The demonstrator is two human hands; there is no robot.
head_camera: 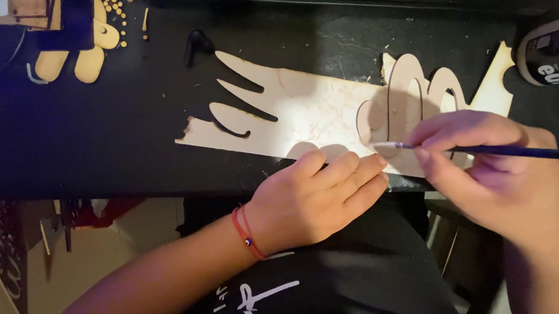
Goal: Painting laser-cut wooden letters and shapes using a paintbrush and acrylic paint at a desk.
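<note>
Wood sheet: pale thin plywood sheet with curved shapes cut out of it, lying flat on the black table.
Left hand: the left hand lies palm down, fingers together, pressing the sheet's near edge; nothing is clamped in it.
Right hand: the right hand is pinched shut on a thin paintbrush at the sheet's right end.
Paintbrush: dark handle, pale tip over the sheet's rounded cut-outs, just right of the left fingertips.
Bottle: a pale bottle stands beyond the sheet's right end.
Wood pieces: small tan cut pieces lie well left of the sheet.
</note>
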